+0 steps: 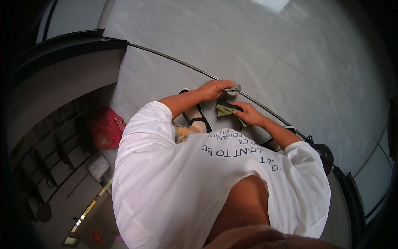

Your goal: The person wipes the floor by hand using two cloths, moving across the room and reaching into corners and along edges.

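My left hand (216,89) grips a grey cloth (233,89) at a thin metal floor track (182,63). Just nearer to me, my right hand (249,114) holds a folded cloth (226,110), olive green with a dark part. The lower end of this cloth hangs beneath my fingers. Grey floor tiles (248,43) with a marbled look lie beyond the track. My feet, in black sandals (199,120), are set apart on either side of my hands; my shirt partly covers them.
To my left, a red bag (107,128) lies beside a dark rack (59,149), with a white container (98,168) nearby. A dark door frame (77,51) stands at the track's left end. At the right, a rounded black object (323,157) sits by the track.
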Motion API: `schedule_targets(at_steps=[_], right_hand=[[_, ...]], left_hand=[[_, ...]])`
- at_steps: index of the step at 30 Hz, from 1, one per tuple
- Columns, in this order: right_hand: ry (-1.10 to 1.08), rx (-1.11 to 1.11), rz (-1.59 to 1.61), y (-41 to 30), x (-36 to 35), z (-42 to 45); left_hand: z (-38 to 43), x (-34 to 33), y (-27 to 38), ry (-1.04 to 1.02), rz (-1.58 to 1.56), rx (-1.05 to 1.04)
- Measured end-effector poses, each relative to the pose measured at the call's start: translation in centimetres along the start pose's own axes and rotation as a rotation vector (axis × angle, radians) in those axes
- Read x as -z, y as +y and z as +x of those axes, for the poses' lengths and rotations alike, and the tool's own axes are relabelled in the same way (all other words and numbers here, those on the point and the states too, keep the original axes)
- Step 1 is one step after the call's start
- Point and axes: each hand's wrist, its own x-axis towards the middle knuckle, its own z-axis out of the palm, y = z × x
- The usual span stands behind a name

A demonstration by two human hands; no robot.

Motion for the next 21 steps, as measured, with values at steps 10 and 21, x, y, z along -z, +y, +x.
schedule_targets(at_steps=[10,21], right_hand=[[0.279,-0.126,-0.139,-2.3,14.5,-9.5],[0.449,0.078,-0.706,2.1,11.8,-8.3]], left_hand=[[-2.6,10.7,-5.4,0.184,-0.228,0.435],[-2.1,9.0,-7.6,-0.031,0.572,0.193]])
